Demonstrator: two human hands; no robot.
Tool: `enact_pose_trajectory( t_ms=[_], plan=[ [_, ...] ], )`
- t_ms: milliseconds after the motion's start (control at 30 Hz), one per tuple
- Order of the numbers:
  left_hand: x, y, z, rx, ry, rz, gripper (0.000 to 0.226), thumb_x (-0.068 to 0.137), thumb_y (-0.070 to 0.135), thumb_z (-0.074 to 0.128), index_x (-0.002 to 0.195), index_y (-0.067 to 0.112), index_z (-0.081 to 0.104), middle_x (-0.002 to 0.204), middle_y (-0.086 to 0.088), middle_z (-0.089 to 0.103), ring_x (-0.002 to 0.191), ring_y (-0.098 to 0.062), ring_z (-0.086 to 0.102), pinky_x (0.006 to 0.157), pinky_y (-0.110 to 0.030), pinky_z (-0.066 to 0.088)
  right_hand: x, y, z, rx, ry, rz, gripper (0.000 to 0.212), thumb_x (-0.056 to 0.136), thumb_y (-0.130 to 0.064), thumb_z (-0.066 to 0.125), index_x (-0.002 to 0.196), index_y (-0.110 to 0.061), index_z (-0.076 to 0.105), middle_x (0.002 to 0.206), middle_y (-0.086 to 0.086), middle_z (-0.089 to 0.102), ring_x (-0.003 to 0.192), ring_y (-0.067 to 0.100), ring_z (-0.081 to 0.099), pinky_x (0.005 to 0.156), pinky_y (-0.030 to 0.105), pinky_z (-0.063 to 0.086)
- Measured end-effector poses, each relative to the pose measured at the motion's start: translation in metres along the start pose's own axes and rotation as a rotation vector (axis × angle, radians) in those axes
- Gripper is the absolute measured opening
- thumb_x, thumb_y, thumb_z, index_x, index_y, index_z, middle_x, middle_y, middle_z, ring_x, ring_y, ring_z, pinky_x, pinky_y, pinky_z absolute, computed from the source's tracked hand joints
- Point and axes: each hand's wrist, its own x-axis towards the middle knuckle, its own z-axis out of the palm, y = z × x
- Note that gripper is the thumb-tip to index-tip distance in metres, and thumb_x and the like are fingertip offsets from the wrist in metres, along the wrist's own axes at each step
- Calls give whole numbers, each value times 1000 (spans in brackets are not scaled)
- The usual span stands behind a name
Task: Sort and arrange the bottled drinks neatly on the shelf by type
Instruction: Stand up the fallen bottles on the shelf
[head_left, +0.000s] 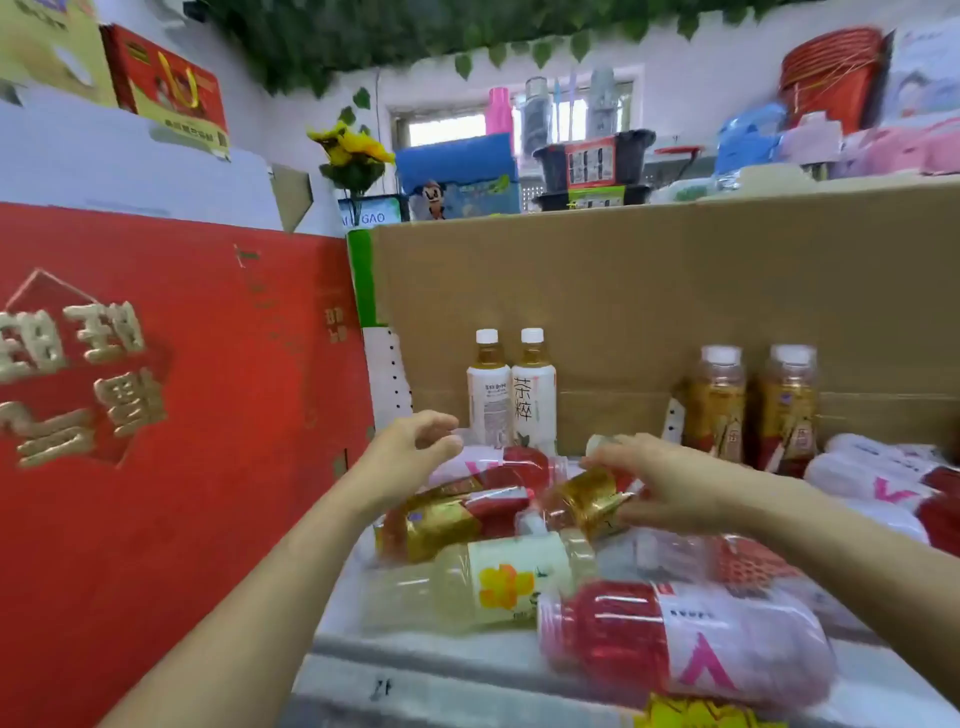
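Several bottles lie in a loose heap on the white shelf (519, 670). My right hand (670, 483) grips a gold-labelled bottle (589, 499) lying on the pile, fingers curled over its top. My left hand (415, 447) hovers with relaxed fingers above a red-and-white bottle (504, 465), holding nothing. A pale yellow drink with a flower label (493, 582) and a big red bottle with a pink V (685, 639) lie in front. Another gold-labelled bottle (436, 525) lies at the left. Two white-labelled tea bottles (511, 395) and two gold-labelled bottles (753, 405) stand upright at the back.
A tall red carton (171, 415) walls off the left side. Brown cardboard (649, 291) forms the back wall behind the standing bottles. More red-and-white bottles (893, 488) lie at the right. A yellow price tag (696, 714) sticks up at the shelf's front edge.
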Motion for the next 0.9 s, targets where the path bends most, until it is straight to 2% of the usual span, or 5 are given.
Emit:
enact_pose_trajectory(
  t_ms=[333,433,500,700,900],
  plan=[
    [90,-50,15,126,-236,-50,32,93,16,69,124,15,65,117,3,66,105,-11,61,94,-20,45,56,1,23,-415,-186,-60,69,75,-47,78,135,-35,44,128,-7,55,115,16,51,100,36,43],
    [95,-57,16,145,-319,-14,17,91,13,71,103,24,68,98,13,68,88,-2,62,78,-9,44,58,6,16,-451,-164,-131,60,75,-51,75,125,-33,48,117,-8,58,98,13,51,86,32,46],
    [98,-59,15,193,-354,21,21,89,16,74,103,29,68,99,19,68,94,-3,63,85,-14,45,55,15,7,-423,-123,-106,57,71,-53,73,120,-34,49,108,-11,59,89,12,51,75,30,46],
    [107,-54,11,354,-497,28,42,84,25,80,123,22,65,120,7,68,114,-15,61,105,-32,46,47,46,-9,335,194,90,42,65,-49,81,95,-27,62,86,-4,71,78,15,67,70,35,57],
    [115,-39,15,488,-641,-43,53,88,32,75,137,22,56,126,8,60,116,-12,54,91,-19,44,58,49,4,739,197,217,32,81,-32,79,108,-31,61,94,-10,75,86,1,71,73,18,53]
  ],
)
